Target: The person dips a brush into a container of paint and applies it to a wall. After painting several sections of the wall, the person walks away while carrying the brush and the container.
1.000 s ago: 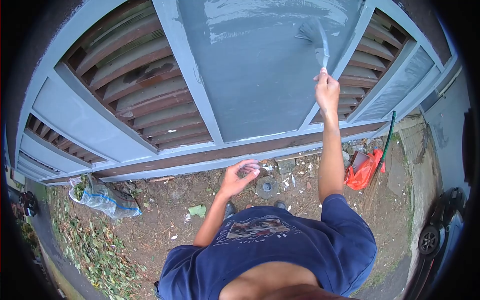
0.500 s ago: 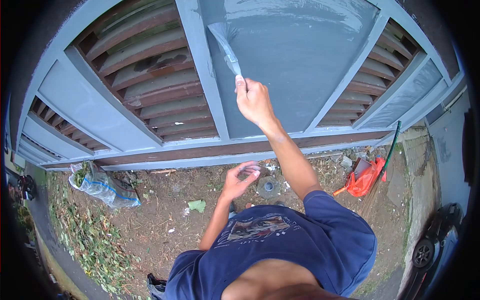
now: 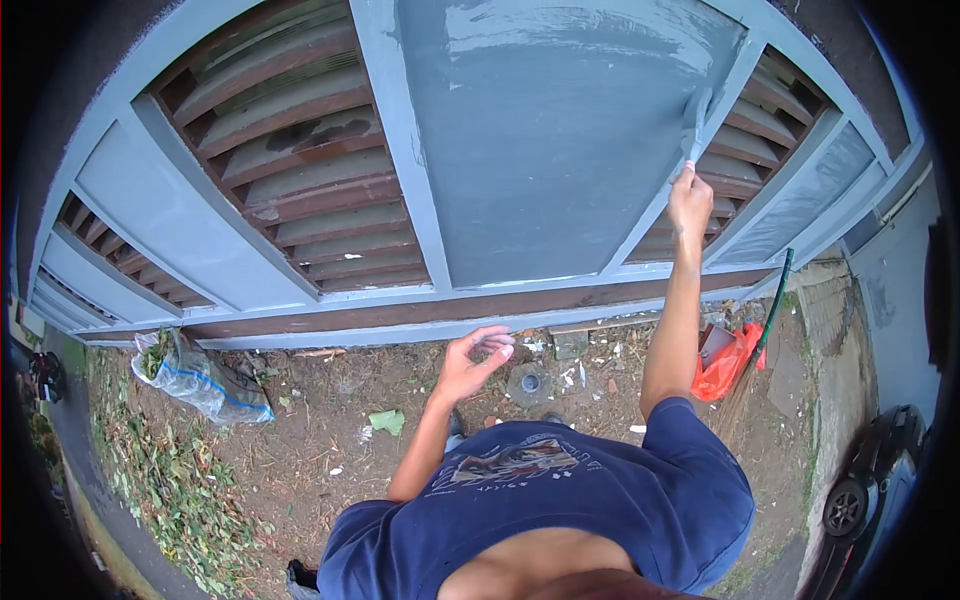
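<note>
My right hand (image 3: pixel 690 203) grips the handle of a paintbrush (image 3: pixel 693 128). Its bristles touch the right side of a grey-blue wall panel (image 3: pixel 540 150), close to the upright strip that borders it. Whitish streaks run across the top of this panel. Lower down, my left hand (image 3: pixel 474 362) hovers in front of my body with its fingers loosely curved and apart, holding nothing. Pale smears, like paint, mark its fingertips. Below it on the ground stands a small round container (image 3: pixel 530 384).
Brown slatted vents (image 3: pixel 310 150) flank the panel. A clear sack of leaves (image 3: pixel 205 380) lies at the left, near scattered leaves (image 3: pixel 175 500). At the right are an orange-red plastic bag (image 3: pixel 728 365), a broom with a green handle (image 3: pixel 775 310) and a parked dark car (image 3: pixel 870 480).
My right hand has swept the paintbrush from the panel's left edge across to its right edge. My left hand has stayed nearly in place.
</note>
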Tool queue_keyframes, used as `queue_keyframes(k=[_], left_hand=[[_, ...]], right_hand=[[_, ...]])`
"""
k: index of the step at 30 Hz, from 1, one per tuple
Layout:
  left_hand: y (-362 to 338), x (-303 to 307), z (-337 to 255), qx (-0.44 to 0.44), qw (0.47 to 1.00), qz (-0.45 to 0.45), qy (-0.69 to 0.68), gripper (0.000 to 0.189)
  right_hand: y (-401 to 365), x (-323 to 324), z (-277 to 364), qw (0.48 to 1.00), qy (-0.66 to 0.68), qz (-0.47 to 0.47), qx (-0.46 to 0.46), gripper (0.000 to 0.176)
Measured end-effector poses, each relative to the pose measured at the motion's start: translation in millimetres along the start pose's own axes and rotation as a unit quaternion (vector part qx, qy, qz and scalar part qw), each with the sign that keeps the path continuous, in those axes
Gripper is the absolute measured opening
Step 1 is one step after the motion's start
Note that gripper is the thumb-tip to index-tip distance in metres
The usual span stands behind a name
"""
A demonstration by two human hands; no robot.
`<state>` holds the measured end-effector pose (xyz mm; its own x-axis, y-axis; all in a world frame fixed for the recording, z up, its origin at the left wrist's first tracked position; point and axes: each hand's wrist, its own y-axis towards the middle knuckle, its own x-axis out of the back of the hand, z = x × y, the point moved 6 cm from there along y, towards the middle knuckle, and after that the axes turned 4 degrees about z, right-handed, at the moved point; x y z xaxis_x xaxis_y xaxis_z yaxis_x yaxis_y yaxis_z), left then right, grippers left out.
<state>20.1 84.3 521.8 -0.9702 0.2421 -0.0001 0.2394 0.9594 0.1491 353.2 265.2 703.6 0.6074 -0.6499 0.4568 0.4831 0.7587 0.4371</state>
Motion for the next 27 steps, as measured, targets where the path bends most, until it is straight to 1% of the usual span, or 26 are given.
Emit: queue_keyframes(k=[1,2,4,5,6,7,8,9,10,12,14,16,19,20,22,23,24,27], left_hand=[[0,0,2,0.0,1.0,0.0,0.003,0.035],[-5,-2,6,0.005,1.0,-0.002,0.003,0.034],[-8,-3,6,0.008,1.0,0.0,0.002,0.034],[-10,-4,3,0.004,1.0,-0.005,-0.001,0.033],[-12,-4,2,0.0,1.0,-0.012,-0.005,0.033],[-14,-4,4,0.001,1.0,-0.015,-0.004,0.033],[-15,-3,8,0.009,1.0,-0.021,-0.008,0.033],[-19,-3,12,0.02,0.999,-0.026,-0.014,0.033],[-22,-2,12,0.023,0.999,-0.028,-0.013,0.033],[-24,1,10,0.031,0.999,-0.036,-0.006,0.034],[-27,7,13,0.032,0.998,-0.043,-0.011,0.034],[-26,8,14,0.031,0.998,-0.047,-0.019,0.035],[-20,5,13,0.034,0.999,-0.037,-0.007,0.036],[-16,3,11,0.031,0.999,-0.034,-0.006,0.036],[-12,-1,4,0.017,1.0,-0.013,0.004,0.035],[-11,-1,3,0.014,1.0,-0.011,0.007,0.035],[-11,-2,2,0.01,1.0,-0.006,0.01,0.034],[-15,-4,5,0.004,1.0,-0.003,0.011,0.033]], right_hand=[[-15,-16,18,1.0,0.007,0.003,0.03,0.052],[-37,-28,46,0.998,0.038,0.024,0.048,0.05],[-68,-64,79,0.99,0.086,0.063,0.093,0.047],[-88,-76,101,0.983,0.109,0.094,0.11,0.047],[-107,-92,119,0.971,0.137,0.128,0.149,0.046],[-126,-110,132,0.96,0.123,0.195,0.161,0.046],[-143,-124,147,0.95,0.096,0.232,0.184,0.047],[-157,-139,155,0.938,0.1,0.275,0.187,0.047],[-165,-144,163,0.932,0.109,0.283,0.199,0.046],[-161,-148,154,0.938,0.109,0.258,0.203,0.047],[-137,-129,132,0.955,0.107,0.235,0.146,0.048],[-108,-97,110,0.97,0.082,0.194,0.119,0.046],[-65,-49,70,0.991,0.039,0.096,0.079,0.049],[-52,-34,57,0.996,0.033,0.055,0.063,0.05],[-34,-12,36,0.999,0.026,0.003,0.039,0.049],[-31,-8,31,0.999,0.032,0.005,0.02,0.047],[-33,-12,32,0.999,0.034,0.002,0.021,0.047],[-68,-56,62,0.995,0.047,0.046,0.077,0.046]])
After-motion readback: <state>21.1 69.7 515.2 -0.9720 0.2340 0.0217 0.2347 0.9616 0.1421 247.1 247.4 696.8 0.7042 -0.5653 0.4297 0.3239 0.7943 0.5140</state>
